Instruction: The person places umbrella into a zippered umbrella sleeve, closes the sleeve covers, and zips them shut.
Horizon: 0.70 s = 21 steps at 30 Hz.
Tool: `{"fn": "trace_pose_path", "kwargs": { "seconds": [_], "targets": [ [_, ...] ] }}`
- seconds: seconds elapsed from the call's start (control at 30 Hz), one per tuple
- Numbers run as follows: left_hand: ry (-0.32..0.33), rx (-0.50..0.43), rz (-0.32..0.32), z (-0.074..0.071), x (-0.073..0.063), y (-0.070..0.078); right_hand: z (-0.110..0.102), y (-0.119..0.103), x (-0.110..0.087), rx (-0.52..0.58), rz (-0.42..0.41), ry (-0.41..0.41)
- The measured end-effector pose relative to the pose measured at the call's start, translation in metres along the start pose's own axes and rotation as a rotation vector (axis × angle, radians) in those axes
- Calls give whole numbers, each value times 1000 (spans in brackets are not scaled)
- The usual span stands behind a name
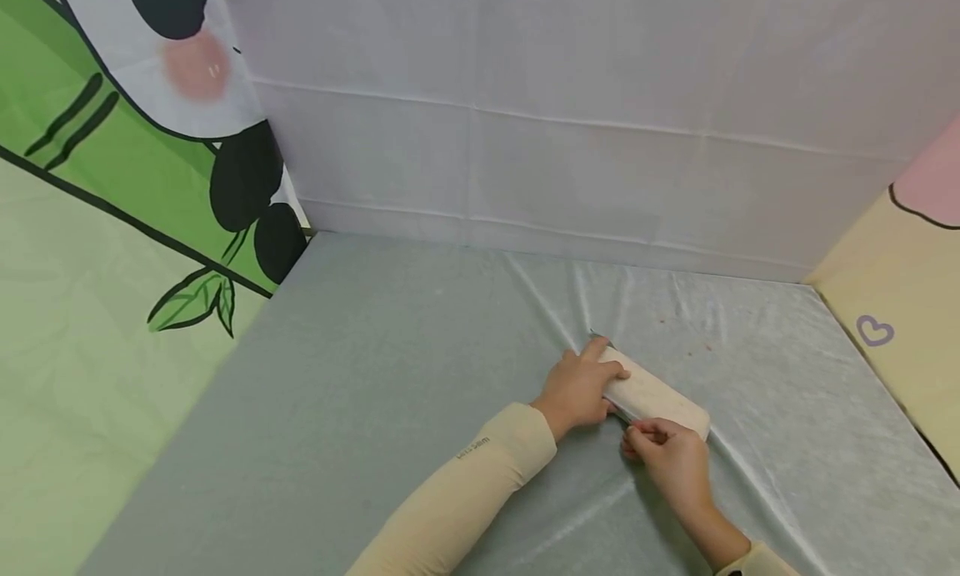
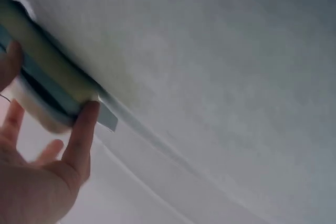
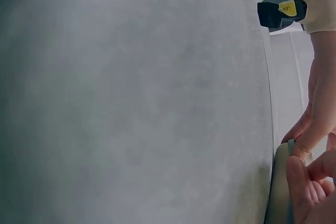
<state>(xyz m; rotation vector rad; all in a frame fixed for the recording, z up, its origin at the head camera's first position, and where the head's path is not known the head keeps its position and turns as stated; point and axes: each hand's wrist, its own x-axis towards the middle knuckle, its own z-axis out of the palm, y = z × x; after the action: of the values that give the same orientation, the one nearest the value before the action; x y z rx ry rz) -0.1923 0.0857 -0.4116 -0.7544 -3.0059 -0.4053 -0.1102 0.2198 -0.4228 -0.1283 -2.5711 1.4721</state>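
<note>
A long, rounded cream zip case [image 1: 660,397] lies slantwise on the grey cloth. My left hand [image 1: 577,388] grips its far left end, with fingers over the top and thumb at the near side. In the left wrist view, a blue-grey band [image 2: 47,85] with a dark gap runs along the case's side, and a small flat tab [image 2: 107,119] sticks out at the end. My right hand [image 1: 671,459] is at the near long side, thumb and forefinger pinching at the zipper band; the pinched piece itself is hidden by the fingertips.
Grey cloth [image 1: 337,409] covers the table, with creases fanning out around the case. A pale wall sheet [image 1: 562,142] stands at the back. Printed panels close the left [image 1: 112,309] and right [image 1: 900,343] sides. Tiny reddish specks lie beyond the case.
</note>
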Motion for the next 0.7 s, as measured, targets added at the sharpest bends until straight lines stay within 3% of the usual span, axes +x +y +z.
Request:
{"fn": "trace_pose_path", "kwargs": {
  "seconds": [0.2,0.37,0.53,0.7],
  "targets": [
    [-159,65,102,-12,13,-9,0,0,-1,-17,-5,-8],
    [-289,60,179,-22,29,-16,0,-1,-1,3,6,-5],
    [-329,31,240,-26,41,-22,1,1,-1,14,21,-12],
    [-332,14,251,-25,47,-24,0,2,-1,15,3,7]
  ]
}}
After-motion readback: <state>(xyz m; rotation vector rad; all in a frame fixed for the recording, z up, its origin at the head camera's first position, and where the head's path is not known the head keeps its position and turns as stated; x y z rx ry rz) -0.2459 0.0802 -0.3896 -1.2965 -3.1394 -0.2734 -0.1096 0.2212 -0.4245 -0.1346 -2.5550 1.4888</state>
